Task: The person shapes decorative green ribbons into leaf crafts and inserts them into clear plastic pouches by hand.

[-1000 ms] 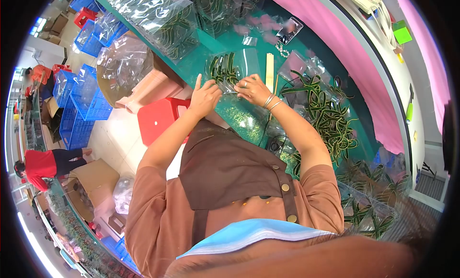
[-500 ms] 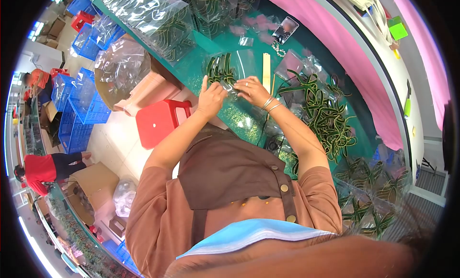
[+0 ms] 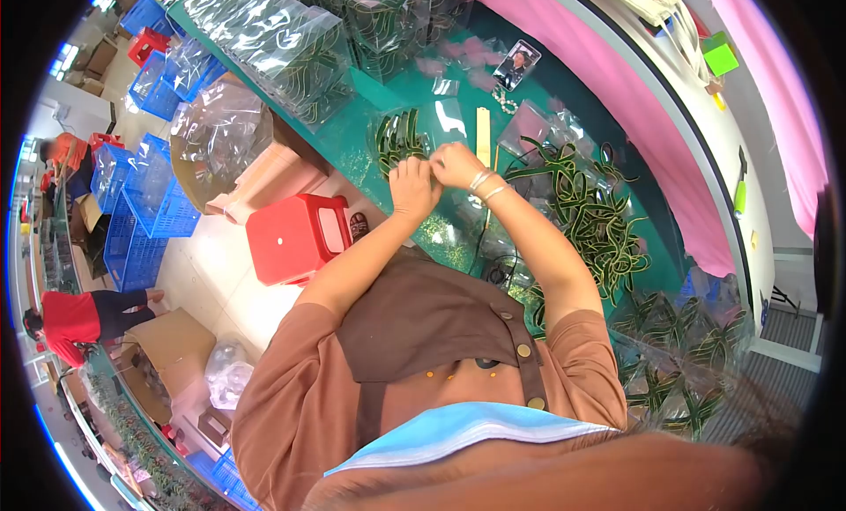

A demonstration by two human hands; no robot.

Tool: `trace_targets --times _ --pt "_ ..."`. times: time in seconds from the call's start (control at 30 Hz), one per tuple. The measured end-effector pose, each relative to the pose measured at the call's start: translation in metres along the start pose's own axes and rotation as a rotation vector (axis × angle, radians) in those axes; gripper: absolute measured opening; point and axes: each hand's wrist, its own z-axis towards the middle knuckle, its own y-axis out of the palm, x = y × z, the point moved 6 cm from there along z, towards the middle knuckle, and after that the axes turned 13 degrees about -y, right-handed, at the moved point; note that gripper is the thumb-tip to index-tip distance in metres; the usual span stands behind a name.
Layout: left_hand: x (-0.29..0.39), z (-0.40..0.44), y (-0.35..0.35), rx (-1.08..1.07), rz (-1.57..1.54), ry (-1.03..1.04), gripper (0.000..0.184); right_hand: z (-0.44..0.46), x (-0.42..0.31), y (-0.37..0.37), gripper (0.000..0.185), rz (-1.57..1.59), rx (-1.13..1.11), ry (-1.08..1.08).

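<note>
A clear plastic bag (image 3: pixel 448 117) lies on the green table with several dark green, gold-edged ribbon strips (image 3: pixel 401 143) showing in its left part. At its near edge my left hand (image 3: pixel 414 187) is closed, fingers bent over the plastic. My right hand (image 3: pixel 456 166) pinches at the same edge, its fingertips meeting those of the left. The exact grip is partly hidden by the fingers. To the right of my right hand lies a tangled heap of loose gold-edged strips (image 3: pixel 599 220).
Filled clear bags (image 3: pixel 264 44) stand in rows at the back left. Beyond the hands lie a pale wooden strip (image 3: pixel 483 137), a phone (image 3: pixel 517 65) and a bead bracelet (image 3: pixel 504 100). A red stool (image 3: pixel 286 238) and blue crates (image 3: pixel 159 189) stand on the floor at left.
My hands have come together at the bag's near edge. My left hand has moved right and slightly nearer me, and its raised index finger is now bent down.
</note>
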Motion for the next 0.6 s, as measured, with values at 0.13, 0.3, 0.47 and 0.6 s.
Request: trace_targets --times 0.13,0.3,0.47,0.6 --pt "0.001 -0.002 0.005 0.034 0.008 0.062 0.034 0.027 -0.002 -0.028 0.033 -0.046 0.603 -0.121" --pt "-0.003 -0.001 0.001 -0.010 0.046 0.074 0.033 0.051 -0.008 -0.011 0.031 -0.394 0.452 -0.118" --pt "-0.013 -0.003 -0.011 -0.052 -0.043 0.129 0.030 0.055 -0.003 -0.015 0.024 -0.684 0.207 -0.013" --pt "-0.057 0.007 -0.036 -0.096 -0.189 0.279 0.032 0.038 -0.007 -0.038 0.022 -0.687 0.005 -0.041"
